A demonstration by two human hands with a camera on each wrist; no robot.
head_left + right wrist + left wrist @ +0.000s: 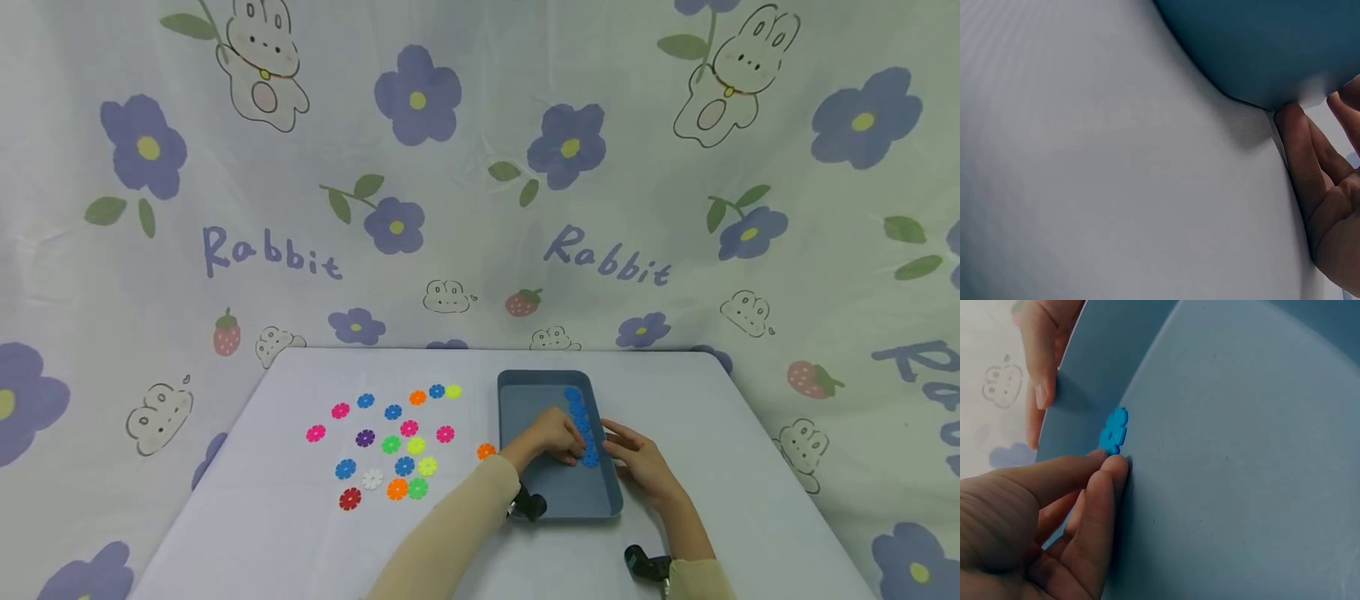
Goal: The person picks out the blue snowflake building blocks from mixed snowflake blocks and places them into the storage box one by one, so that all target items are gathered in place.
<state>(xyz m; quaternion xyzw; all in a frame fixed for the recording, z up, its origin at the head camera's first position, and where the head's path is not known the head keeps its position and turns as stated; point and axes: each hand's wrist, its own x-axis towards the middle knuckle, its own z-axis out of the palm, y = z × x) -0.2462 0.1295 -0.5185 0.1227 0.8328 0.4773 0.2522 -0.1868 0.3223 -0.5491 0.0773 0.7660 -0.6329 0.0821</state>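
A grey-blue rectangular tray [540,398] stands on the white table, with several blue flower-shaped plastic discs [573,394] lined up along its right wall. My left hand [553,435] reaches into the tray. In the left wrist view, its thumb and fingertips pinch at the near end of a blue disc [1114,430] beside the wall; the fingers partly hide the pieces. Outside the tray, my right hand [647,468] rests with extended fingers against the right wall. The right wrist view shows its fingers [1300,140] at the tray's outer side [1260,50].
Left of the tray, loose flower-shaped discs lie scattered on the table, among them a purple disc [365,438], a white disc [372,478] and a dark red disc [350,498]. An orange disc [486,451] lies close to the tray's left wall. A printed curtain [480,167] hangs behind the table.
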